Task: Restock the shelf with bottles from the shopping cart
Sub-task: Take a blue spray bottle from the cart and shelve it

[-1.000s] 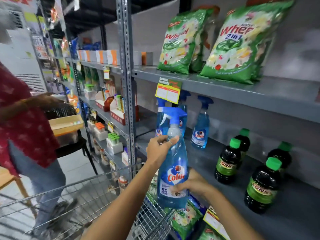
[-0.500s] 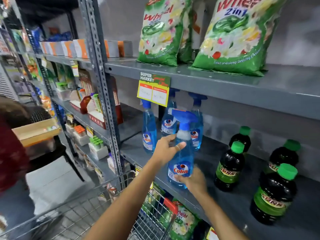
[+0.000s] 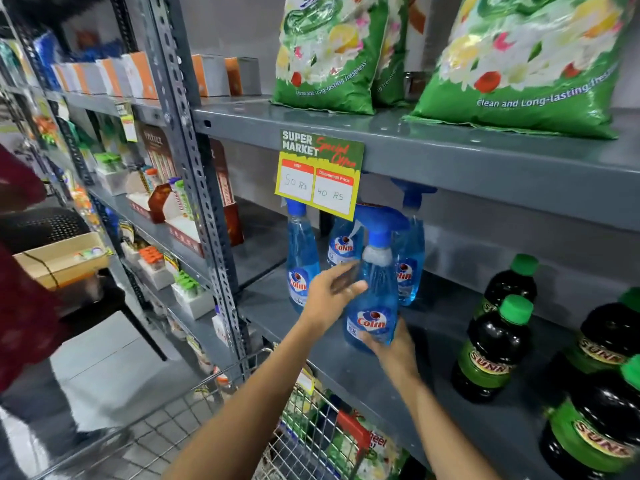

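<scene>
A blue Colin spray bottle (image 3: pixel 376 299) stands upright on the grey middle shelf (image 3: pixel 440 344), in front of three similar bottles (image 3: pixel 300 261). My right hand (image 3: pixel 393 346) grips its base from below and behind. My left hand (image 3: pixel 330 294) is blurred, with its fingers spread at the bottle's left side and not wrapped around it. The wire shopping cart (image 3: pixel 308 434) sits below the shelf edge, under my arms; what it holds is hidden.
Dark bottles with green caps (image 3: pixel 495 348) stand to the right on the same shelf. Green detergent bags (image 3: pixel 519 64) fill the shelf above, with a price tag (image 3: pixel 320 174) hanging from its edge. A steel upright (image 3: pixel 194 188) is at left. A person in red (image 3: pixel 20 306) stands at far left.
The spray bottle went from above the cart onto the shelf, in front of the other Colin bottles. My left hand slid off its neck and spread its fingers. The view moved closer.
</scene>
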A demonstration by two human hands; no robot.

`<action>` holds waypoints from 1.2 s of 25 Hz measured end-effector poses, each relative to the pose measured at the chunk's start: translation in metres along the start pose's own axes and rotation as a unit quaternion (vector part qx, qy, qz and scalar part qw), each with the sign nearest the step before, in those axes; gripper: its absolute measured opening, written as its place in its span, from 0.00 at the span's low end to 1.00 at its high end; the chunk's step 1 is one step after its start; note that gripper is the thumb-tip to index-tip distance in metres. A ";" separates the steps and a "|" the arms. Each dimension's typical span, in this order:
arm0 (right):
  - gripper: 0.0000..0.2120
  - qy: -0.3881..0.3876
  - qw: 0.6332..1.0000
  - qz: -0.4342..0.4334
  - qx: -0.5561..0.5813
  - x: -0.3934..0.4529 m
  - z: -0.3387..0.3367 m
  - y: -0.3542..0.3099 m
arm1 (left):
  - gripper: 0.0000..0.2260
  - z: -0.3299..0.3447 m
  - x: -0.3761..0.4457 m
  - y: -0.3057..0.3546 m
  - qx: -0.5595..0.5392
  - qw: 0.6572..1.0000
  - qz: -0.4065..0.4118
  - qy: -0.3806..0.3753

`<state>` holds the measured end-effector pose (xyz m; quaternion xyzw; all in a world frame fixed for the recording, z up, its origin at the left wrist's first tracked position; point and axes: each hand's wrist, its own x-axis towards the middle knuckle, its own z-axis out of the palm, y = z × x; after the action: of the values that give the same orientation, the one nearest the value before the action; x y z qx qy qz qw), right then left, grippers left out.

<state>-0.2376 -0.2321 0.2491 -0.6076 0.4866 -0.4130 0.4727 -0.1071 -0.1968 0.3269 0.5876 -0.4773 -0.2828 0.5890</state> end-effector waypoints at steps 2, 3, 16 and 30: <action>0.21 0.009 1.000 0.000 0.003 -0.008 0.002 0.011 | 0.08 -0.010 -0.013 -0.032 -0.018 0.982 -0.026 0.186; 0.22 0.022 1.000 -0.003 -0.010 -0.009 0.004 0.014 | 0.12 -0.016 -0.016 -0.046 -0.002 0.965 -0.040 0.258; 0.22 0.048 0.996 -0.046 -0.052 -0.008 0.008 0.024 | 0.37 -0.028 0.020 -0.116 0.157 0.967 -0.073 0.186; 0.17 0.207 0.967 -0.141 -0.040 -0.064 -0.042 0.022 | 0.09 0.026 -0.053 -0.058 0.185 0.962 0.094 0.180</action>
<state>-0.2939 -0.1778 0.2338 -0.5900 0.4997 -0.5719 0.2742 -0.1375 -0.1694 0.2548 0.6797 -0.4605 -0.0224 0.5704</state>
